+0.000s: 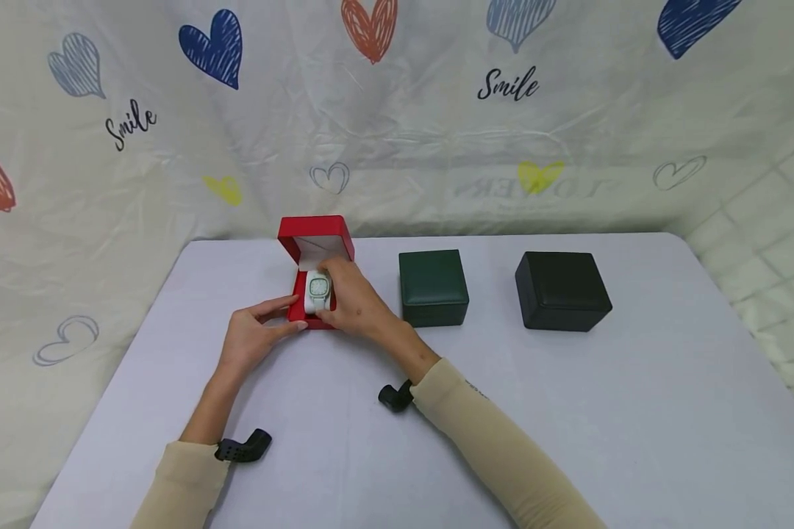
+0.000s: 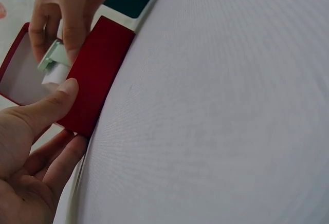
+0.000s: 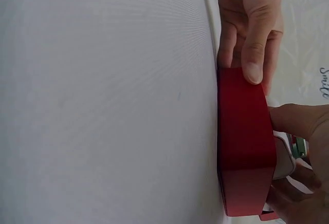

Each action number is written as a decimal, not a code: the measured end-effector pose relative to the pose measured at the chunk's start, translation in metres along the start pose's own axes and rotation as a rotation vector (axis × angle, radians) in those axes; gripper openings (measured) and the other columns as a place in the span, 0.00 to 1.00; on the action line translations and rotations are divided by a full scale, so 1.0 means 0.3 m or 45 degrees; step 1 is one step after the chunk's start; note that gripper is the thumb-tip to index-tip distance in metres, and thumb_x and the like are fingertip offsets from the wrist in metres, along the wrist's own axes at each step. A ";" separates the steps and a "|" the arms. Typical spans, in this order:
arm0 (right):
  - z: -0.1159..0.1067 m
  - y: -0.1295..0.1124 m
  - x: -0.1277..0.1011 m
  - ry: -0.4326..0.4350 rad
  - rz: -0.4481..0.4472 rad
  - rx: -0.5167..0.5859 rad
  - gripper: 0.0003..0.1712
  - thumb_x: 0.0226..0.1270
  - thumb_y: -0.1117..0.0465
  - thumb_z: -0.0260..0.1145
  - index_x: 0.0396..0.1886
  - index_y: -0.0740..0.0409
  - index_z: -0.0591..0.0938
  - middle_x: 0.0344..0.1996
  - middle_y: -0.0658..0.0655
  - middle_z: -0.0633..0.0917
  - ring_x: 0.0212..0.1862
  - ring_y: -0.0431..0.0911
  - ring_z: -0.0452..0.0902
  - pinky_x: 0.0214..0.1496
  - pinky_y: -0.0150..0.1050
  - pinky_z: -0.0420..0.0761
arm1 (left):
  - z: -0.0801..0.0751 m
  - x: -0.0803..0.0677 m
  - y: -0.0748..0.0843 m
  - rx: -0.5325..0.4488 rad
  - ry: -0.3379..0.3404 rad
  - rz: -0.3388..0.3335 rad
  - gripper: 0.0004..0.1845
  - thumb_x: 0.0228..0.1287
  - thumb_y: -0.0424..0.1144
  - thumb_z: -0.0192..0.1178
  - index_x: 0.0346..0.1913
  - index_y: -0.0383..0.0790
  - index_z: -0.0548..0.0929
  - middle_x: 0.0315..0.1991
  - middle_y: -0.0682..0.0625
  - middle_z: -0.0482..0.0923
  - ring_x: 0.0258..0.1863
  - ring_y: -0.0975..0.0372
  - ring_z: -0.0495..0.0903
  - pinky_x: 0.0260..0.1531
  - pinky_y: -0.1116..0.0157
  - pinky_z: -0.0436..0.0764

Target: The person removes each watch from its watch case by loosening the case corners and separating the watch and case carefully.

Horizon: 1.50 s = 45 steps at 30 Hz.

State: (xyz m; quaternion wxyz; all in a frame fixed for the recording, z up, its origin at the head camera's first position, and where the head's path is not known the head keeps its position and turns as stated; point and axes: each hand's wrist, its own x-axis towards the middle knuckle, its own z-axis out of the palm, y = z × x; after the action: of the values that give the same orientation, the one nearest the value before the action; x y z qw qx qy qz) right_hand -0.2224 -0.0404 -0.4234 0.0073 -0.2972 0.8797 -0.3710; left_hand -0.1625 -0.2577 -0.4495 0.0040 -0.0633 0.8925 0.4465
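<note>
Head view: the red box, lid raised, is pinched at its left side by the left hand's grip; at its opening the cushioned watch is pinched by the right hand's grip; green box and black box are set rightward on the bench.

Soft light; faint shadows on tabletop; wrist views dimmer.
</note>
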 end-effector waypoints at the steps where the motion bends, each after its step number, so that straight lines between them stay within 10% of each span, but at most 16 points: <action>1: 0.002 0.000 0.000 0.004 -0.016 -0.002 0.42 0.59 0.60 0.80 0.69 0.61 0.69 0.64 0.58 0.76 0.66 0.49 0.72 0.67 0.41 0.82 | -0.001 -0.001 0.000 -0.003 -0.003 0.000 0.29 0.61 0.52 0.76 0.66 0.56 0.85 0.64 0.46 0.85 0.67 0.51 0.79 0.53 0.70 0.80; 37: 0.006 -0.008 -0.004 0.062 -0.154 0.110 0.39 0.58 0.69 0.79 0.66 0.59 0.71 0.64 0.58 0.72 0.68 0.48 0.69 0.68 0.38 0.82 | -0.004 -0.001 0.002 -0.006 0.004 0.018 0.28 0.59 0.50 0.78 0.64 0.55 0.86 0.61 0.45 0.86 0.67 0.50 0.80 0.47 0.78 0.78; 45: 0.000 -0.009 -0.001 0.085 -0.050 0.267 0.40 0.57 0.68 0.79 0.67 0.59 0.70 0.66 0.58 0.71 0.70 0.49 0.71 0.68 0.42 0.82 | -0.006 -0.003 0.006 -0.006 -0.003 0.004 0.28 0.59 0.49 0.78 0.64 0.55 0.86 0.61 0.45 0.86 0.68 0.49 0.79 0.58 0.61 0.81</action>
State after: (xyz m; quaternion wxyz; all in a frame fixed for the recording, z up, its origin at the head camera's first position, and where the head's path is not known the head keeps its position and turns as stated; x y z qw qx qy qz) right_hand -0.2207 -0.0418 -0.4216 0.0017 -0.2996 0.8298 -0.4707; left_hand -0.1617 -0.2580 -0.4470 0.0041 -0.0614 0.8916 0.4486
